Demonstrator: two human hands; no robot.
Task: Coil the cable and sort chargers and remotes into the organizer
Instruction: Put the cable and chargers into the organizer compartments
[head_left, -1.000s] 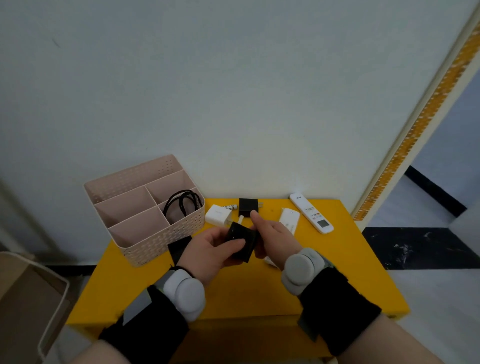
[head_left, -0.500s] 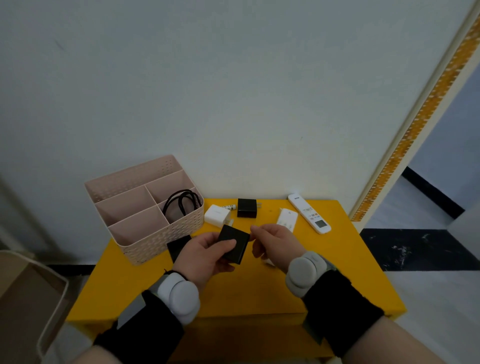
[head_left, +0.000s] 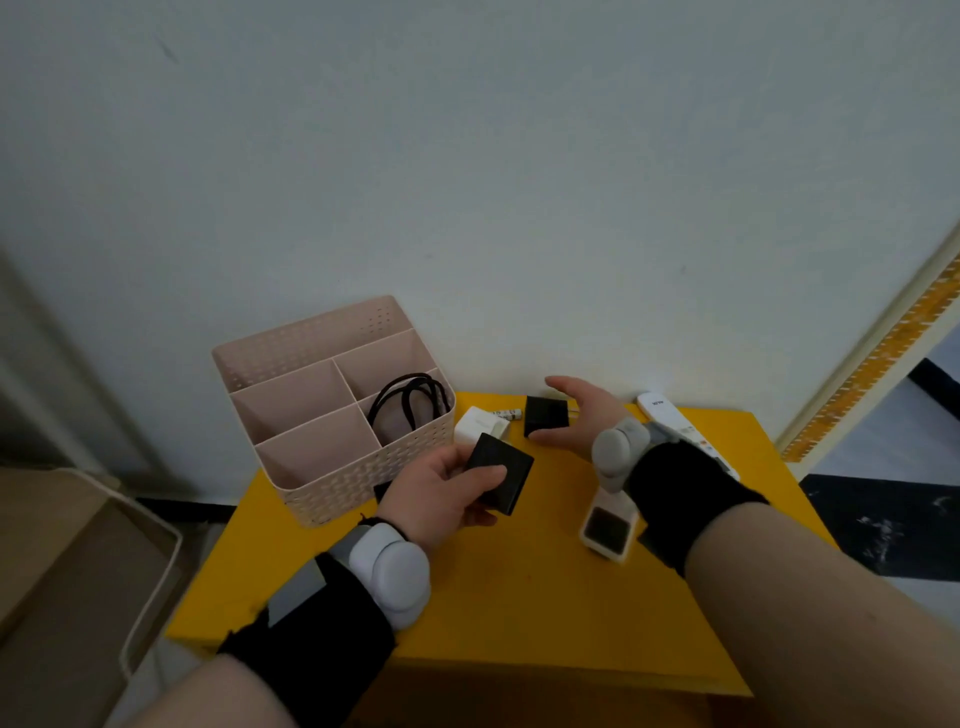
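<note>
the left hand (head_left: 436, 499) holds a flat black charger (head_left: 506, 480) above the yellow table (head_left: 519, 597), just in front of the organizer (head_left: 363, 467). its fingers (head_left: 480, 475) are curled round the charger, thumb on the top face and the others underneath.

the right hand (head_left: 584, 415) reaches to the back of the table, where a second black charger (head_left: 545, 423) lies near the wall. its fingers are spread and fairly straight, the long ones above the far side of that charger and the thumb at its near edge. whether they touch it i cannot tell.

a white charger (head_left: 480, 427) lies between the organizer and the second black charger, close beside the organizer's right wall. the black cable (head_left: 410, 410) sits coiled in the organizer's front right compartment, its loops rising above the rim.

a white remote with a dark screen (head_left: 608, 530) lies on the table under the right wrist. a long white remote (head_left: 660, 410) lies at the back right, partly hidden behind that wrist. both wrists wear black bands with pale grey pucks
</note>
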